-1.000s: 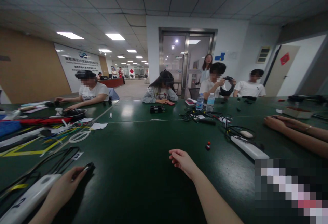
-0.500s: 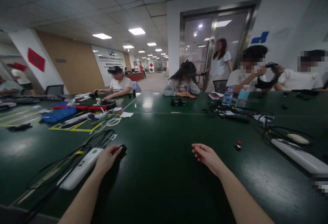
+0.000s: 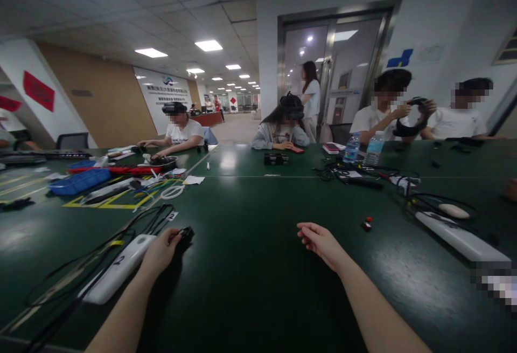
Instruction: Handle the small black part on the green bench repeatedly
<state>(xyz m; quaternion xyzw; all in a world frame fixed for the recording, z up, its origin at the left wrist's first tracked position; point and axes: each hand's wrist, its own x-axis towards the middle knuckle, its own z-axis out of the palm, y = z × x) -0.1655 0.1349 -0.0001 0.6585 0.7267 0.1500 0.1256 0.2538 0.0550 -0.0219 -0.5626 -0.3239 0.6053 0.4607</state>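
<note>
My left hand (image 3: pixel 163 249) pinches a small black object (image 3: pixel 186 234) between thumb and fingers, just above the green table; its exact kind is too small to tell. Beside that wrist lies a white power strip (image 3: pixel 117 272) marked 2, with black cables (image 3: pixel 133 229) running past it. On the other side, my right hand (image 3: pixel 321 245) hovers over the table with its fingers loosely curled together and nothing visible in them. A small red and black item (image 3: pixel 367 224) lies to the right of this hand.
A black object (image 3: pixel 276 158) stands mid-table. Water bottles (image 3: pixel 375 148), tangled cables (image 3: pixel 343 170) and a second power strip (image 3: pixel 460 237) lie at right. A blue tray (image 3: pixel 81 181) and coiled wires (image 3: pixel 172 191) are at left. Several people sit across the table; one person (image 3: pixel 311 94) stands behind.
The view has swung slightly to the right, so everything sits further left. Both hands keep nearly the same pose. The standing person has turned and shifted left by the door.
</note>
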